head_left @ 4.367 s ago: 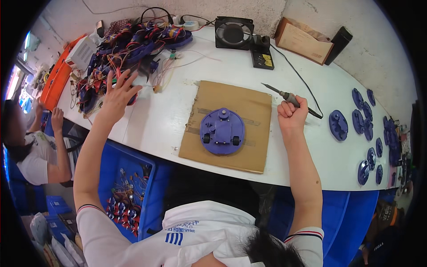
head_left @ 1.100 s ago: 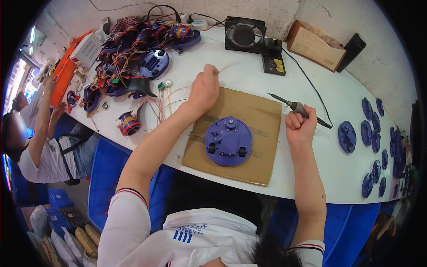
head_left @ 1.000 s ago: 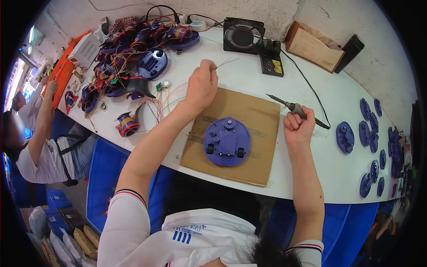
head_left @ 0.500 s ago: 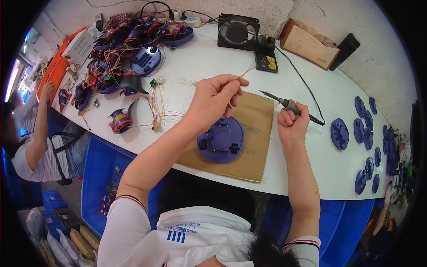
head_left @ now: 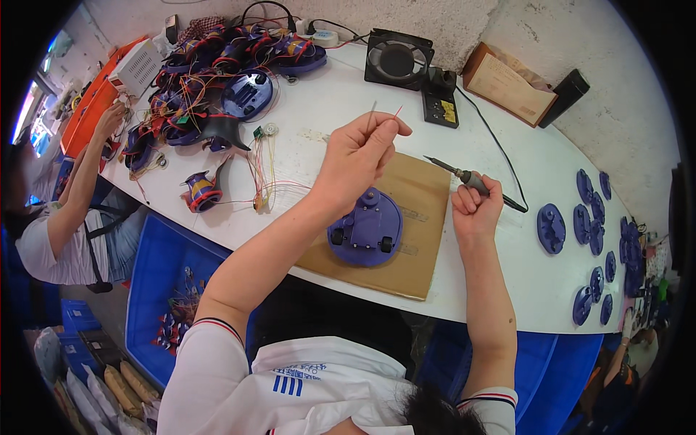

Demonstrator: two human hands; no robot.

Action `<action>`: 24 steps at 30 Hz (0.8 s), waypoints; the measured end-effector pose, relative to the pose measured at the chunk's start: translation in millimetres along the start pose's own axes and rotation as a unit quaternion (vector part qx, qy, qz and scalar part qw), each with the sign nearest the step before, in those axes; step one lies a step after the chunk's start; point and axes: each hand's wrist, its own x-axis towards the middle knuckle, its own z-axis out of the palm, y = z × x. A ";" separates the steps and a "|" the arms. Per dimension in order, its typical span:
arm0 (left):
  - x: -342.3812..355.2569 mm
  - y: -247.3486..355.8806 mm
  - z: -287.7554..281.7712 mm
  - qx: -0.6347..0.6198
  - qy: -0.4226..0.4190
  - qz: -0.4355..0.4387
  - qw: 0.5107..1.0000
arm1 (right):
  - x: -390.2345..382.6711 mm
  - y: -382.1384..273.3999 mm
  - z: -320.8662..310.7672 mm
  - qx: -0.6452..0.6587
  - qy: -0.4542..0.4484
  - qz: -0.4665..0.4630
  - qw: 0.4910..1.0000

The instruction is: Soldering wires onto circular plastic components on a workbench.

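My left hand is closed in a pinch on thin wires; a red end and a greyish end stick up apart above the fingertips. Below that hand a round purple plastic base with small black wheels lies on a brown cardboard sheet. My right hand is closed round the handle of a soldering iron, whose tip points up and left, apart from the wires. Left of my left hand, a purple and red toy body lies beside a tangle of red and yellow wires.
Wired toy bodies are heaped at the back left. A black fan, an iron stand and a cardboard box stand along the wall. Several purple bases lie at right. Another person works at far left.
The wire ends above my left fingers, bunched and leaning right before, now stand separated and more upright. My right hand keeps the soldering iron in nearly the same pose. The view has shifted slightly.
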 end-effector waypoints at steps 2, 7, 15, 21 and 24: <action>-1.9 1.0 -3.9 0.062 0.011 0.040 0.997 | -0.8 0.3 1.1 -0.002 0.004 0.005 1.000; -24.9 19.2 -28.9 0.219 0.069 0.145 0.962 | -10.7 2.1 10.3 -0.036 -0.015 0.020 0.999; -70.9 -35.0 -47.4 0.281 0.130 0.124 0.943 | -20.8 19.0 2.9 -0.113 -0.107 0.023 0.987; -70.4 -59.5 -32.8 0.355 0.136 0.190 0.905 | -24.4 23.8 1.9 -0.145 -0.124 0.024 0.981; -68.1 -61.2 -32.2 0.395 0.121 0.211 0.886 | -25.0 24.8 2.7 -0.152 -0.115 0.022 0.981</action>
